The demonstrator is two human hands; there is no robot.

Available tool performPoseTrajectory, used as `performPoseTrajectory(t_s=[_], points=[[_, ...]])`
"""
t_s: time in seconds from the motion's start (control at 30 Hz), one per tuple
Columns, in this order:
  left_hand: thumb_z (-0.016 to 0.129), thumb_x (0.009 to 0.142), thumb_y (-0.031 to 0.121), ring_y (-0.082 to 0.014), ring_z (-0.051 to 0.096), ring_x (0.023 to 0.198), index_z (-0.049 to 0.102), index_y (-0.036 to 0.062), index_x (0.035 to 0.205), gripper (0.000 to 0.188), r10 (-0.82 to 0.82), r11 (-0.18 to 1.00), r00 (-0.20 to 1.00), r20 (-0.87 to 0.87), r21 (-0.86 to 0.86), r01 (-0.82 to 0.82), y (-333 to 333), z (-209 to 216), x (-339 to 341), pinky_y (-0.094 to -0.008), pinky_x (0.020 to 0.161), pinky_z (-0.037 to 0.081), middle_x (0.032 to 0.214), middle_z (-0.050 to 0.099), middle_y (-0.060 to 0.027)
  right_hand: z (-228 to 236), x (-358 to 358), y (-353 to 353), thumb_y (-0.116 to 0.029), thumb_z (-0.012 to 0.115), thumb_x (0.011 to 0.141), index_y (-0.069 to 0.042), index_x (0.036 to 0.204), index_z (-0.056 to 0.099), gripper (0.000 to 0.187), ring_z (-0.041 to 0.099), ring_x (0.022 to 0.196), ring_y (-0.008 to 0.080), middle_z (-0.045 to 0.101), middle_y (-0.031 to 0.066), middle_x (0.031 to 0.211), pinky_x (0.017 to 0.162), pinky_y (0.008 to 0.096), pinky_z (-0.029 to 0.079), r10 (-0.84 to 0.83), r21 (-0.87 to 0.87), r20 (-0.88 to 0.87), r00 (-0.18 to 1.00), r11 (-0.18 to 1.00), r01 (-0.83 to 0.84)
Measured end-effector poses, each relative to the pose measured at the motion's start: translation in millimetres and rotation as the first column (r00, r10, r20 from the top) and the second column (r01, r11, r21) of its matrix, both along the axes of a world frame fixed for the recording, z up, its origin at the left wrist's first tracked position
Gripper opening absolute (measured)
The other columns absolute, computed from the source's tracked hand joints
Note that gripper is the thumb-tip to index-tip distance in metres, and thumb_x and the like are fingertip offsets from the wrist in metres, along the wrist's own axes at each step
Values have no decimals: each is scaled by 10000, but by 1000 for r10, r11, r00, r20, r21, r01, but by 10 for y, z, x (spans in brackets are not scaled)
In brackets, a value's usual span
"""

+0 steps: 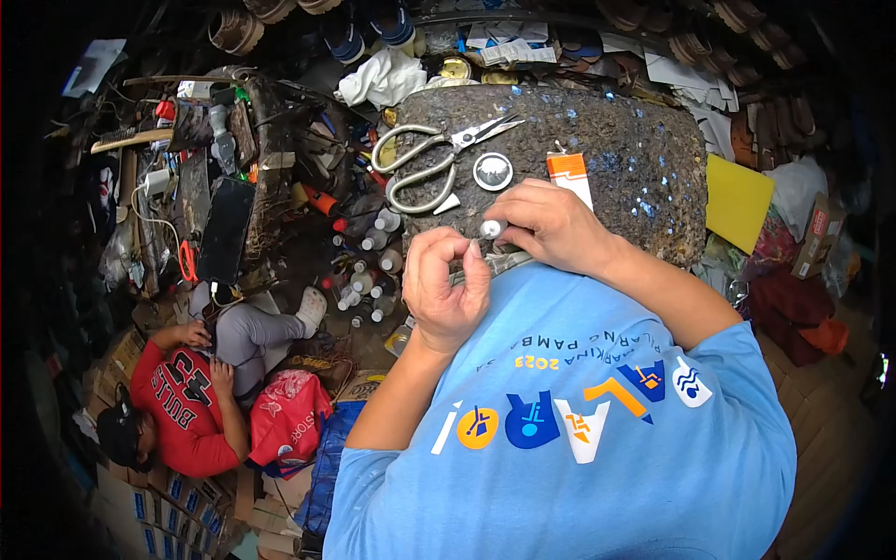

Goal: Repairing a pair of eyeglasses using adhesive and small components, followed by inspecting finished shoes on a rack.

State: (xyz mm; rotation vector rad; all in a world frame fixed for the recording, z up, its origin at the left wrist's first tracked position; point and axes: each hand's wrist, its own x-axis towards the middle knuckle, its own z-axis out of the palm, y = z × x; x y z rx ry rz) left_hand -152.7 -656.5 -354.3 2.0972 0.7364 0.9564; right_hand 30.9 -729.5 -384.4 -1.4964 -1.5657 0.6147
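Observation:
My right hand grips a small silvery-white tube, its rounded end toward my left hand. Close beside it, my left hand is closed in a pinch of thumb and forefinger; whatever it may hold is too small to make out. Both hands are over the near edge of a worn, dark work block. On the block lie scissors with pale looped handles, their blades slightly apart. A white cone-shaped cap rests by the handles. Nearby are a round white piece with a shiny dome and an orange-and-white box.
Small bottles crowd the space left of the block. A cluttered bench with a dark phone stands further left. A seated person in a red shirt is at lower left. A yellow sheet is at the right; shoes line the back.

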Motion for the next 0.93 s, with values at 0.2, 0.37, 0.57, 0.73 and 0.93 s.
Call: performPoseTrajectory(t_s=[0.2, 0.37, 0.57, 0.73, 0.93], points=[[693, 899, -15, -203, 597, 760, 587, -11, 949, 117, -5, 996, 1000, -18, -92, 3, 3, -27, 3, -297, 689, 502, 924, 631, -150, 20, 6, 11, -69, 805, 728, -47, 973, 708, 264, 667, 883, 299, 715, 82, 943, 791, 399, 536, 6, -10, 13, 1000, 1000, -6], [685, 896, -37, -198, 595, 758, 585, -22, 956, 118, -18, 1000, 1000, 15, -21, 19, 18, -28, 15, -289, 680, 501, 924, 627, -155, 15, 0, 8, -68, 803, 732, -45, 972, 709, 259, 675, 888, 294, 717, 86, 946, 804, 394, 536, 5, -13, 3, 1000, 1000, -5], [682, 897, -39, -208, 605, 772, 586, -20, 963, 118, -23, 996, 1000, -6, -81, 23, 1, -25, 7, -301, 696, 509, 928, 629, -156, 6, -3, 9, -69, 803, 735, -41, 963, 709, 248, 678, 890, 293, 716, 90, 940, 812, 394, 534, 6, 0, -8, 1000, 1000, -6], [677, 896, -35, -225, 617, 770, 590, -17, 965, 113, -33, 999, 999, -7, -9, 33, 34, -17, 34, -312, 694, 516, 921, 635, -159, 4, -3, 12, -68, 800, 740, -40, 959, 707, 239, 678, 889, 295, 714, 90, 935, 813, 394, 533, 9, 2, -9, 1000, 1000, -9], [673, 906, -18, -247, 629, 774, 599, -12, 981, 106, -53, 998, 998, -15, 23, 54, 54, -41, 55, -319, 703, 521, 924, 643, -158, -20, 2, 7, -59, 794, 745, -41, 964, 707, 237, 677, 888, 303, 711, 99, 944, 822, 400, 534, 17, 4, -9, 1000, 1000, -17]])
